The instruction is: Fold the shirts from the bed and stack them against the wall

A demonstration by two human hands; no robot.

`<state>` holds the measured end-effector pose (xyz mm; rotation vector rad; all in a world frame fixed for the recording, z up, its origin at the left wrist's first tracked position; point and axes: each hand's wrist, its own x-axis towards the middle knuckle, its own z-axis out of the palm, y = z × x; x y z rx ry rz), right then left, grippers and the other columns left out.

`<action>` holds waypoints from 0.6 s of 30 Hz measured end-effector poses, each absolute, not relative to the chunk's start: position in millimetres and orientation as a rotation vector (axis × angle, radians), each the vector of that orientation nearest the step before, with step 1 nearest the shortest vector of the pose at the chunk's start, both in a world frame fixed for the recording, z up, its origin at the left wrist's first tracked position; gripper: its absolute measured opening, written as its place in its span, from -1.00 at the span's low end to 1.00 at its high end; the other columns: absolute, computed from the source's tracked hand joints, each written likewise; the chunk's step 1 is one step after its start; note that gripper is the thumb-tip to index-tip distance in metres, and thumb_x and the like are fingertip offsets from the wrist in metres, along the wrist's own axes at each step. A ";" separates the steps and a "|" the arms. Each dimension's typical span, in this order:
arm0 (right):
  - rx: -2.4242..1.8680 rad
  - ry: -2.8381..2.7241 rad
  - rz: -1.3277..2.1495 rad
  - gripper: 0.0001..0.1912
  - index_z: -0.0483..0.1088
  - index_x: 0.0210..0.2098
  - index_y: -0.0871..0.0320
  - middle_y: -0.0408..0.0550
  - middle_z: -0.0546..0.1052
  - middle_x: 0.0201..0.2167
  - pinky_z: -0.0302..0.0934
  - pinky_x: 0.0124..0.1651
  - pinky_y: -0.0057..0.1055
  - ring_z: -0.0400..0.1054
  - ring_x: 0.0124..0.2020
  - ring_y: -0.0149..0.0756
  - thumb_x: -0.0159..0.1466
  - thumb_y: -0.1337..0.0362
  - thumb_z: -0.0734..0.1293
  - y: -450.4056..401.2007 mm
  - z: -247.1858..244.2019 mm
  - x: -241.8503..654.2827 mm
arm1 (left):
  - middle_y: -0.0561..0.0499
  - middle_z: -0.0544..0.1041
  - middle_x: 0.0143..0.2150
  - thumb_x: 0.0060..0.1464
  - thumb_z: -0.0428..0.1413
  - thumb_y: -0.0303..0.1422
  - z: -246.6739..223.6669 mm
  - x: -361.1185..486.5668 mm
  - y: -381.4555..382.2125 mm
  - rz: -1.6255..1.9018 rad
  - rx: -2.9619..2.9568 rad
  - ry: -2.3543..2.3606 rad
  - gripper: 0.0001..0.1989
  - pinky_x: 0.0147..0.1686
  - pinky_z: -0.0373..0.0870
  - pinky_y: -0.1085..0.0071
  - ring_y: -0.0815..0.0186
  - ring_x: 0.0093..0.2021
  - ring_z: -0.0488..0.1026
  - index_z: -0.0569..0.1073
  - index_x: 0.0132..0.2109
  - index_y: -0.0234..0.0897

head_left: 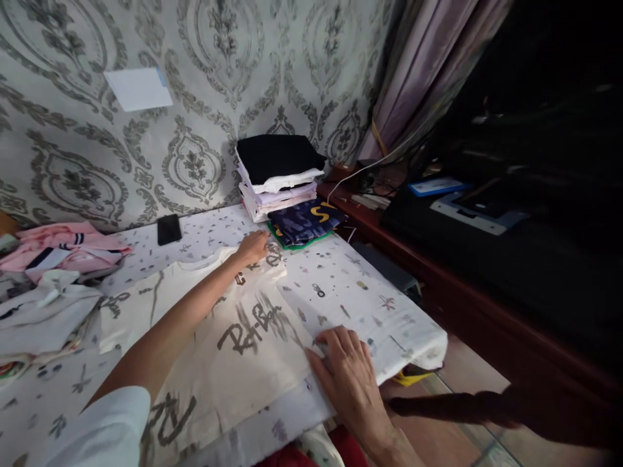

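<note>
A cream T-shirt [263, 363] with dark brush-style lettering lies spread on the patterned sheet. My left hand [254, 248] reaches across it with curled fingers closed on the fabric near the far sleeve. At the shirt's near right edge rests my right hand [348, 370], thumb apart from the fingers, the thumb touching the hem; its fingertips are partly out of sight. Just beyond my left hand lies a folded navy garment [306, 220] with yellow lettering, over a green one. Behind it stands a stack of folded clothes [277, 159], black on top.
Rumpled pink clothing [63, 250] and white clothing [48, 311] lie at the left. A black phone [169, 229] sits near the wallpapered wall. To the right runs a dark red wooden stand [467, 324] with a cable and a blue item [438, 187] on it.
</note>
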<state>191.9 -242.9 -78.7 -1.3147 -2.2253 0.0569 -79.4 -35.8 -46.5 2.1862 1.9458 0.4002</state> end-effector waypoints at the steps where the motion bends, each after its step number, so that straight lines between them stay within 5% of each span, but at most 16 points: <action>1: -1.319 -2.218 0.088 -0.90 0.35 -0.31 0.07 -0.05 0.46 -0.34 0.25 -0.22 -0.19 0.36 -0.27 -0.12 0.33 0.21 0.32 -241.5 -80.5 191.4 | -0.15 0.58 -0.12 0.04 0.12 -0.53 -44.9 -79.0 -31.1 0.399 2.162 1.939 -0.72 -0.09 0.37 0.33 0.09 -0.05 0.50 0.50 -0.07 -0.31; 5: -1.250 -2.189 0.338 -0.87 0.28 -0.40 0.07 -0.13 0.42 -0.41 0.25 -0.28 -0.31 0.36 -0.34 -0.22 0.29 0.33 0.30 -238.8 -80.9 186.7 | 0.05 0.49 -0.44 -0.06 0.14 -0.52 -31.2 -89.0 -27.6 0.476 2.068 1.895 -0.87 -0.34 0.30 0.44 0.23 -0.33 0.46 0.51 -0.30 -0.28; 13: -0.901 -2.116 0.583 -0.80 0.29 -0.28 0.08 -0.15 0.45 -0.36 0.30 -0.28 -0.45 0.39 -0.33 -0.33 0.25 0.52 0.19 -264.6 -54.0 153.9 | 0.19 0.29 -0.62 -0.08 0.19 -0.33 -2.4 -192.0 -110.8 1.025 1.476 1.481 -0.77 -0.60 0.08 0.53 0.47 -0.63 0.20 0.51 -0.22 -0.31; 18: -0.656 -2.270 0.470 -0.74 0.32 -0.28 0.08 -0.11 0.48 -0.34 0.31 -0.22 -0.36 0.37 -0.28 -0.25 0.22 0.58 0.20 -277.1 -60.1 134.6 | -0.06 0.61 -0.41 -0.16 0.28 -0.38 -24.3 -231.8 -170.8 1.030 0.896 1.490 -0.72 -0.39 0.48 0.41 0.29 -0.45 0.55 0.50 -0.22 -0.33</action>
